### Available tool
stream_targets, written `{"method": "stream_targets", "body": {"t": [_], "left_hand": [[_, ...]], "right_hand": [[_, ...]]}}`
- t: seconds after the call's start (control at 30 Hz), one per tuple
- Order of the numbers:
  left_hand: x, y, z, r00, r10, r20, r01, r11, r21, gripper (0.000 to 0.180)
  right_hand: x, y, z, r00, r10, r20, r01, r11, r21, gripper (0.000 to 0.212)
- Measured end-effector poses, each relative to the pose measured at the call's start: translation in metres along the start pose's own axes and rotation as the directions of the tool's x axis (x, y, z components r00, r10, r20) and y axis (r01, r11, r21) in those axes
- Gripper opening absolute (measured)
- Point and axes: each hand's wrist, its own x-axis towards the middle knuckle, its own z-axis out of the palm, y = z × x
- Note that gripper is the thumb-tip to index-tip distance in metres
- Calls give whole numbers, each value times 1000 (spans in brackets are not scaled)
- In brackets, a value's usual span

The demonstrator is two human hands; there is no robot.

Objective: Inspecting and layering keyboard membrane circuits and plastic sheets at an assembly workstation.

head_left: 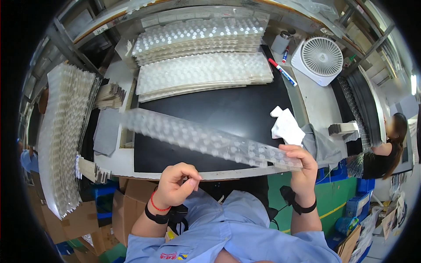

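Observation:
A long clear plastic strip [197, 133] with rows of round pale spots slants over the black mat [193, 107]. Its right end is gripped by my right hand [302, 164], thumb and fingers closed on it. The strip's far left end is smeared by motion. My left hand [179, 184] is curled at the table's front edge, apart from the strip; whether something small sits in its fingers is hidden. Behind the mat lies a stack of similar strips [206, 72], and a second, spottier stack [197, 37] stands farther back.
A crumpled white cloth [287, 127] lies right of the mat. A red-capped marker [283, 72], a bottle [281, 42] and a white fan [318, 59] stand at back right. More strips [66, 136] pile up at left, beside a grey cloth [106, 131]. A co-worker [386, 153] sits at far right.

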Motion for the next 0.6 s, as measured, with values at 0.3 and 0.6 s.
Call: {"method": "stream_targets", "body": {"t": [0.3, 0.6], "left_hand": [[7, 21, -9, 974, -227, 16, 223, 966, 135, 13], [43, 48, -31, 966, -253, -45, 252, 894, 371, 19]], "right_hand": [[5, 17, 9, 963, 197, -184, -183, 979, 89, 35], [-12, 0, 2, 887, 462, -13, -436, 845, 310, 48]]}}
